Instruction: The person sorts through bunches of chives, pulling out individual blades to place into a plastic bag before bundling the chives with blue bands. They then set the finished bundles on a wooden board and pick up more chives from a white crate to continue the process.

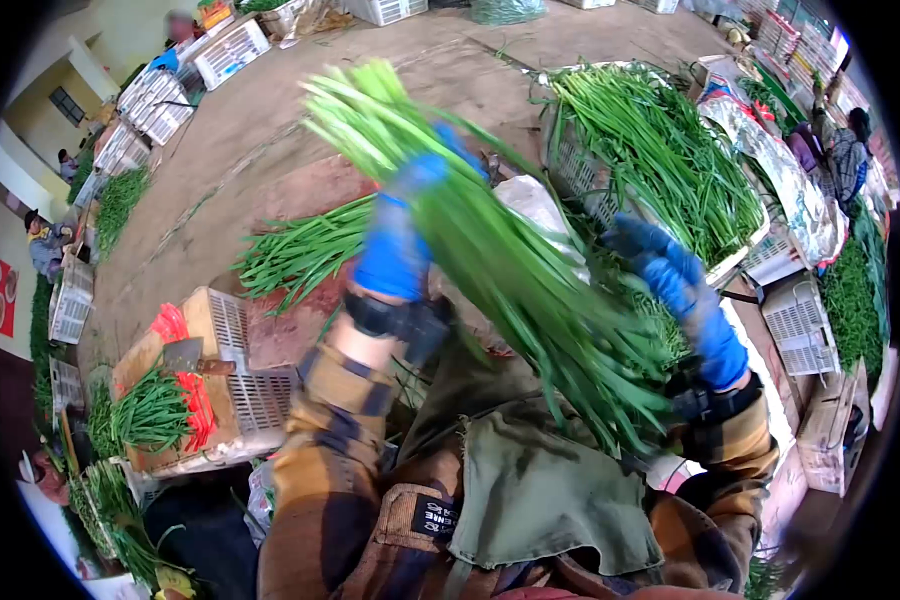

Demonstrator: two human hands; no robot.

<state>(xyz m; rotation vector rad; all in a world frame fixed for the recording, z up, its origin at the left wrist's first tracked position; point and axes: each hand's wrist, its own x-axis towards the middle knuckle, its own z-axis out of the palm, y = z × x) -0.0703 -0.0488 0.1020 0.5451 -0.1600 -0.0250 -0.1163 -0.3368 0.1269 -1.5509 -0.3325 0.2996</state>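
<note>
A long bunch of garlic chives (pixel 530 270) lies slantwise across the middle, pale stem ends up and left, leaf tips hanging down right. My left hand (pixel 407 215), in a blue glove, is closed around it near the stem end. To the right of the leaves, my blue-gloved right hand (pixel 665 275) has its fingers apart and holds nothing that I can see. The bunch and both hands are a little smeared by motion. Another pile of chives (pixel 310 245) rests on a reddish board (pixel 295 335) beyond my left forearm.
On the right stands a crate (pixel 580 165) heaped with loose chives (pixel 660 150). At left, a wooden board on a crate bears a cleaver (pixel 183 355), red ties (pixel 198 410) and a green bundle (pixel 150 410). White crates (pixel 230 52) and several people are farther off.
</note>
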